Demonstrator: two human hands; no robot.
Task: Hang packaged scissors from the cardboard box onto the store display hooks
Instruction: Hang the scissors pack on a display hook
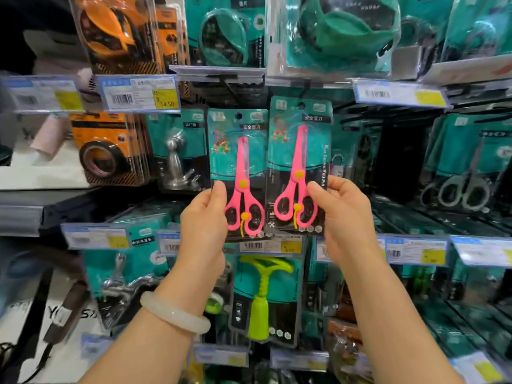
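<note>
Two teal carded packs of pink safety scissors are held up side by side in front of the display wall. My left hand point(203, 220) grips the lower left edge of the left scissors pack point(238, 151), thumb on its front. My right hand point(339, 214) grips the lower right edge of the right scissors pack point(300, 142), which sits slightly higher. Each card has a round hang hole at its top. A dark display hook point(230, 81) juts out just above the packs. No cardboard box is in view.
Rows of hooks carry teal packs: grey scissors point(460, 187) at the right, a door stopper point(177, 162) and orange tape packs point(105, 151) at the left, a green-handled tool point(260, 295) below. Price label strips point(138, 92) front each row.
</note>
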